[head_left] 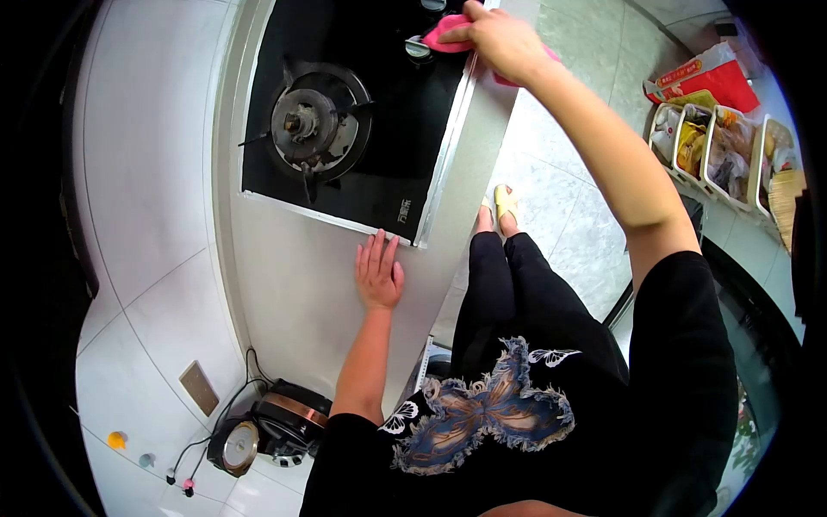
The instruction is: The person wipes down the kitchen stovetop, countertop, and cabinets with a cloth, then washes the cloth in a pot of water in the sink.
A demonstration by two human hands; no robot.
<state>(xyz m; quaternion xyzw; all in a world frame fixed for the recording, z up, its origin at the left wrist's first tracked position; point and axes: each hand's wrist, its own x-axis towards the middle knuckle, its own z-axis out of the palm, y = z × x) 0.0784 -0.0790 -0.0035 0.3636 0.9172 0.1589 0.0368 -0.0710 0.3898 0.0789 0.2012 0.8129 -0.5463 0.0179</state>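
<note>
Near the top of the head view, my right hand (500, 39) holds a pink cloth (452, 34) at the front edge of a black glass gas stove (405, 129). The cloth touches the area beside a silver control knob (418, 48); part of it hangs below my hand. My left hand (379, 269) lies flat on the grey countertop (293, 267), fingers spread a little, fingertips at the stove's silver side edge. A round burner (303, 125) with a dark pan support sits on the glass.
A black appliance (289, 422) with cords stands at the counter's lower left, by a tiled wall (146, 172) with an outlet plate (199, 388). At the upper right are white baskets (711, 159) of bagged items and a red bag (706, 82). Grey floor tiles (560, 172) lie below the counter.
</note>
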